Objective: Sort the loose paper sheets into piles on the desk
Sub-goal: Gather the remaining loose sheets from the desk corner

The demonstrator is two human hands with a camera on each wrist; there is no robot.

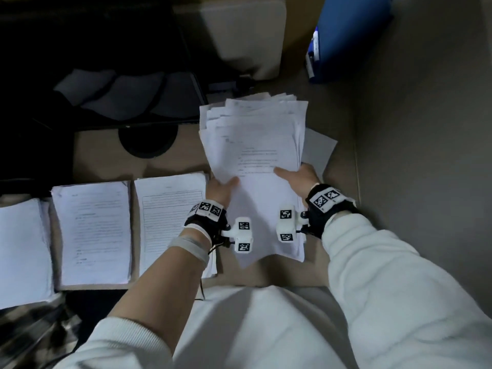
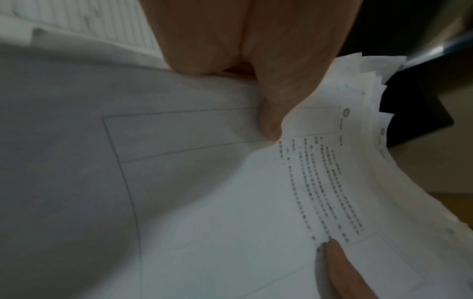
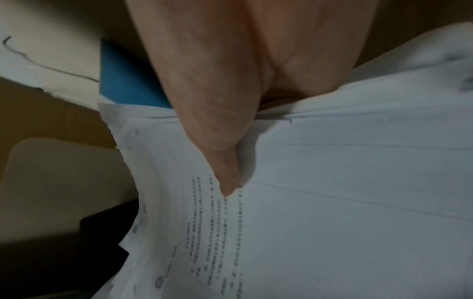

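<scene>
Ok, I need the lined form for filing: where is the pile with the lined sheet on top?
In the head view the lined-sheet pile lies on the desk, just left of the left hand and right of another printed pile.

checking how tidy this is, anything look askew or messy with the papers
Yes: the stack gripped by the left hand and right hand is ragged, its far edges fanned into uneven steps. The three piles on the desk to the left lie flat and fairly square. One sheet pokes out under the stack's right side.
</scene>
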